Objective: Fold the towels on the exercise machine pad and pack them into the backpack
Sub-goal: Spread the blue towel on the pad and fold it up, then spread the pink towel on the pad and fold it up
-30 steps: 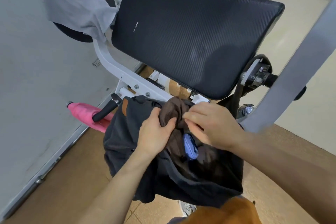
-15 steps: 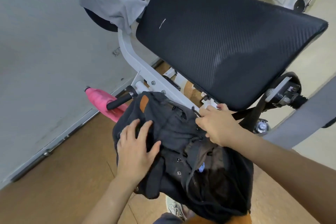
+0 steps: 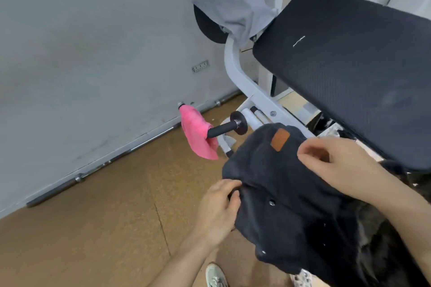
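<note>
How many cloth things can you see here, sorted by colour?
Pink: 1, pink towel hanging on the machine's handle
Grey: 1, grey cloth draped over the machine
Black: 1, backpack
Total: 3

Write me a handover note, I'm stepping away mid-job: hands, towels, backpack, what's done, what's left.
Left hand grips the backpack flap's edge; right hand pinches its top.
Backpack is in front of the pad, flap over the opening, contents hidden.
Done: pad holds no towel.
Left: pink towel hangs on the machine handle, grey cloth drapes above; probably fold and pack both, then close the backpack.
</note>
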A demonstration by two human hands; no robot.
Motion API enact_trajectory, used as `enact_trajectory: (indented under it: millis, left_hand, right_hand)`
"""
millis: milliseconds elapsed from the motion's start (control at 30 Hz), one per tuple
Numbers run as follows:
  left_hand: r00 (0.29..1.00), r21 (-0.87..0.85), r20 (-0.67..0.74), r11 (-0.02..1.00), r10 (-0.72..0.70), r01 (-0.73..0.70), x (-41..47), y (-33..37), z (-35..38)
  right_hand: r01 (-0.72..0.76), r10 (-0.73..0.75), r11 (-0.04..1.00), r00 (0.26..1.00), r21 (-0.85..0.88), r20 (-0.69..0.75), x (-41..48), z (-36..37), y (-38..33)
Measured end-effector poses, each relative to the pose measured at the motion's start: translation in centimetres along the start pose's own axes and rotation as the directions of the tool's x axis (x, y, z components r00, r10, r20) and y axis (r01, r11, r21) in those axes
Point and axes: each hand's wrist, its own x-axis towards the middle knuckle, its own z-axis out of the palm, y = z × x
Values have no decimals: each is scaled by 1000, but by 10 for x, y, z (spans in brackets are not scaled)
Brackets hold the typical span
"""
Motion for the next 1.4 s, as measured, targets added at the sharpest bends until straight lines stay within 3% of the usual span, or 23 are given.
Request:
enact_trajectory:
  millis: [167, 267, 400, 533, 800, 933, 1067, 1167, 1267, 1333, 1400]
  left_hand:
    - [990, -56, -64, 991, -124, 120, -6, -70, -84]
    - [980, -123, -72, 977, -186, 176, 5, -102, -125]
    - [986, -108, -77, 985, -144, 136, 45, -121, -154]
    - [994, -114, 2, 988, -106, 106, 104, -124, -156]
    - [986, -134, 38, 977, -165, 168, 223, -129, -141]
    - [915, 11, 273, 952, -298, 307, 267, -144, -132]
    - [853, 109, 479, 979, -206, 175, 293, -133, -168]
    - [823, -238, 565, 944, -57, 228, 320, -112, -211]
    - [792, -589, 603, 724, 96, 360, 350, -100, -241]
    - [758, -676, 630, 601, 170, 427, 367, -91, -255]
    - [705, -700, 664, 540, 251, 467, 382, -81, -263]
  right_hand:
    - [-33, 38, 905, 999, 424, -3, 28, 60, -87]
    - [-87, 86, 843, 996, 530, 27, 52, 99, -123]
    - [-138, 128, 858, 990, 494, 54, 90, 141, -145]
    - [-159, 146, 885, 987, 438, 62, 133, 167, -141]
    - [-176, 149, 863, 984, 473, 96, 233, 200, -111]
    - [-223, 122, 835, 967, 504, 225, 279, 218, -101]
    - [-235, -24, 822, 896, 519, 444, 310, 205, -106]
    - [-209, -105, 767, 892, 607, 439, 329, 170, -112]
    - [-209, -105, 701, 915, 682, 389, 346, 132, -119]
    - [-287, -116, 545, 905, 788, 410, 356, 118, -123]
    - [-330, -151, 419, 893, 846, 424, 364, 111, -130]
